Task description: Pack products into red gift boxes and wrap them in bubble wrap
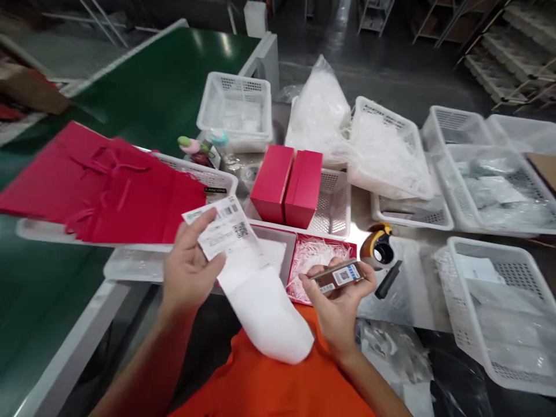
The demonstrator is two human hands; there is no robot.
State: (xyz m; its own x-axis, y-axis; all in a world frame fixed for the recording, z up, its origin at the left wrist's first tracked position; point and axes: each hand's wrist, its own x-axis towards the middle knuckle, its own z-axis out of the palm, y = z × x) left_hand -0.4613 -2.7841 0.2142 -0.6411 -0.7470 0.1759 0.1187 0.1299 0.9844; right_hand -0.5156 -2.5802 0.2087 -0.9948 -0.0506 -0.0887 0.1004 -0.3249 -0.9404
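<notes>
Pack (344,275) lay in the right hand (336,318), grasped between thumb and fingers, at three o'clock from the left hand (189,263). Its long axis ran roughly from eight to two o'clock. The right hand was nearer the open red box (353,250) of pale shred (317,258), which we placed at eleven o'clock from it. We recorded the pack as slim and brownish, bearing white labels, one with a square code and blue marking. The left hand pinched a printed sheet (228,226), white material trailing towards four o'clock; whether both were one piece, we could not tell.
</notes>
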